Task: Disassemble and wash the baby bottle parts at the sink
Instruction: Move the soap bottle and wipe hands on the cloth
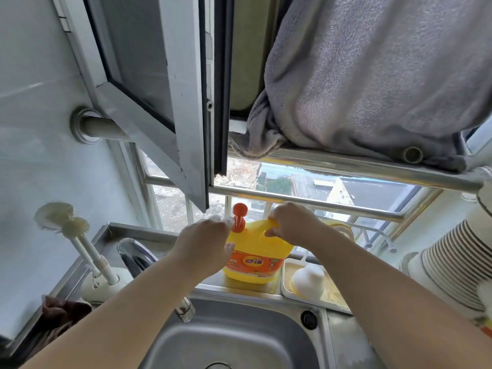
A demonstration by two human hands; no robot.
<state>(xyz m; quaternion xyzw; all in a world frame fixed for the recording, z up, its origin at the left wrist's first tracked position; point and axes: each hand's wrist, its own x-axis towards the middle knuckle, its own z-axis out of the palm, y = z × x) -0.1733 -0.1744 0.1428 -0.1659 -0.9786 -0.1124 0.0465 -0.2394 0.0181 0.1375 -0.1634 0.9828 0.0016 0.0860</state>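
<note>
A yellow dish-soap jug (251,265) with an orange pump (239,217) stands on the ledge behind the steel sink (229,339). My right hand (290,222) grips the jug's yellow handle from above. My left hand (205,241) is at the jug's left shoulder, fingers reaching the pump's spout and thumb against the jug's side. No baby bottle parts show in this view. A bottle brush (69,230) with pale bristles stands upright in its holder at the left.
The chrome faucet (141,259) arcs over the sink between my arms. A yellow tray (290,294) with a white sponge (308,280) sits right of the jug. Stacked plates (450,265) stand at the far right. A grey towel (372,83) hangs overhead beside the open window frame (186,115).
</note>
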